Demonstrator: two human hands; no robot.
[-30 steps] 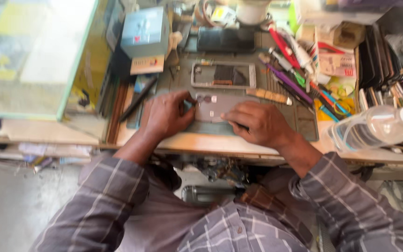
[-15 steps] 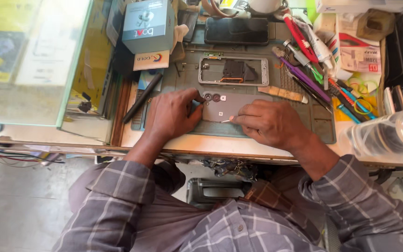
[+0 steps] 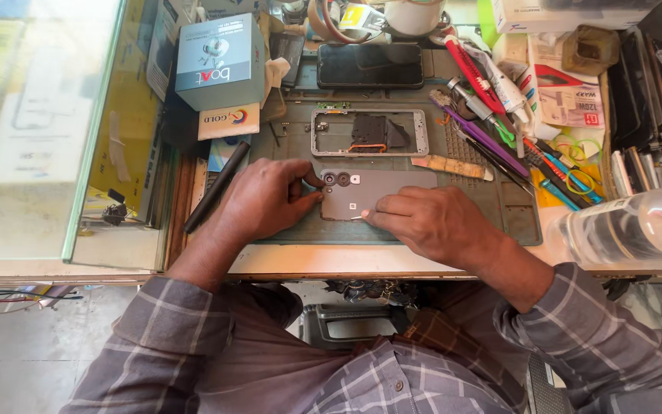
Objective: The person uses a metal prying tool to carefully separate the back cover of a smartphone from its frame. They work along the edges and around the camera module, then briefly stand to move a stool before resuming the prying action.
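A grey phone back cover point(image 3: 381, 192) with camera holes lies flat on a dark green work mat point(image 3: 499, 201). My left hand point(image 3: 266, 199) pinches the cover's left edge between thumb and fingers. My right hand point(image 3: 430, 225) rests on its lower right part, fingertips pressing a thin light tool against the cover. Just beyond the cover lies an opened phone frame point(image 3: 369, 133) with its inner parts showing. A black phone point(image 3: 369, 65) lies face up farther back.
A blue-grey box point(image 3: 218, 60) stands at the back left, a black pen-like tool point(image 3: 216, 188) beside my left hand. Screwdrivers, tweezers and cutters point(image 3: 499, 115) crowd the right side. A clear plastic bottle point(image 3: 634, 226) lies at the right edge. A glass counter point(image 3: 32, 130) fills the left.
The view has shifted and come closer. Both hands stay on the grey back cover; the left has gone from lying beside it to pinching its left edge.
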